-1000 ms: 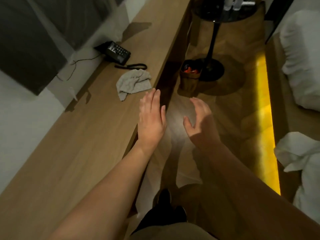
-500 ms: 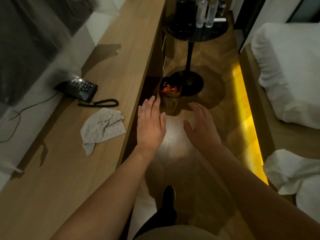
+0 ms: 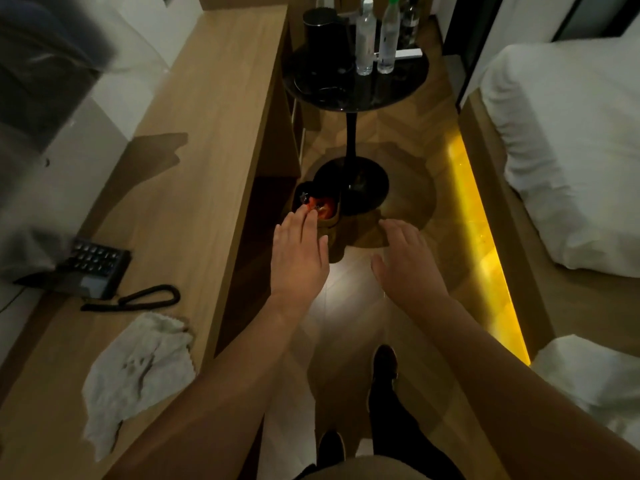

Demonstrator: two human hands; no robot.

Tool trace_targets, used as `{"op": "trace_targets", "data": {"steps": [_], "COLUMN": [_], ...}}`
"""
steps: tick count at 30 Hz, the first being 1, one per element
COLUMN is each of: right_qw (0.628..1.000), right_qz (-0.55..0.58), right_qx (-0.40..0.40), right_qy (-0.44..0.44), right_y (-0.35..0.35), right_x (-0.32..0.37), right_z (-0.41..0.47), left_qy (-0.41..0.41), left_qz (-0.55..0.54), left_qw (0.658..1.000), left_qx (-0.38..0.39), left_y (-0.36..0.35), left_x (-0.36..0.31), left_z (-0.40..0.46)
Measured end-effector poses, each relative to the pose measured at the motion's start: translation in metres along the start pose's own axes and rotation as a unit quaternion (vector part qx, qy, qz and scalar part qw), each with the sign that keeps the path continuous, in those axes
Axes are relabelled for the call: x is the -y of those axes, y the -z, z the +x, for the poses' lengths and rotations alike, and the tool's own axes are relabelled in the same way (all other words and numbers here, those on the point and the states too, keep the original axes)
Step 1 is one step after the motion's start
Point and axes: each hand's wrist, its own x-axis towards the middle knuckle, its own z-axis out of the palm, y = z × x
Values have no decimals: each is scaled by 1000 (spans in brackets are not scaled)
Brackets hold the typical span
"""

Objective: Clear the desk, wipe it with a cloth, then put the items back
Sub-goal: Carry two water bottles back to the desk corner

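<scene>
Both hands are spread flat and empty, left hand (image 3: 300,252) and right hand (image 3: 405,259) out over the floor beside the desk (image 3: 207,140). The cloth (image 3: 138,377) lies at the desk's edge near the phone (image 3: 78,270); a passing arm could likely knock it off.

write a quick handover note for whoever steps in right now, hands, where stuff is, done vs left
Left hand: open, empty, held out over the floor just past the desk's edge.
Right hand: open, empty, over the floor.
Cloth: crumpled on the desk, near its front edge.
Phone: on the desk by the wall, its cord trailing toward the cloth.
Round side table ahead holds a black kettle and two water bottles.
Done: desk is bare apart from phone and cloth; whether it was wiped cannot be told.
Left: probably bring the side-table items back.
</scene>
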Motion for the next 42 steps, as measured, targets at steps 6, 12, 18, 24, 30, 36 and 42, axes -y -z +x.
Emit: {"op": "trace_targets", "data": {"steps": [6,12,18,24,30,36,42], "right_qw": [999,998,996,995,991,988,987], "right_qz": [-5,-20,-31,-44,-58,-50,-32], "right_qx": [36,60,80,93,113,125,139], "right_qy": [-21,-17,-12,-18,-45,-73,-77], "right_y": [18,29,18,0,-1,-4,-10], "right_x": [-55,-84,-106,-122,-131,-156,-204], "right_z": [100,187,270,377,486,558,635], "left_qy": [-3,16,4,5,8,21,41], "left_qz": [38,54,64,45,22,-10,-21], "left_qw": [999,997,997,997,995,994,991], "left_qx": [27,44,45,56,93,106,123], "left_y": [-41,-71,-105,-146,-170,-195,-236], "left_x": [-25,-46,-38,-20,-19,-27,-44], "left_z": [92,173,246,345,453,532,597]}}
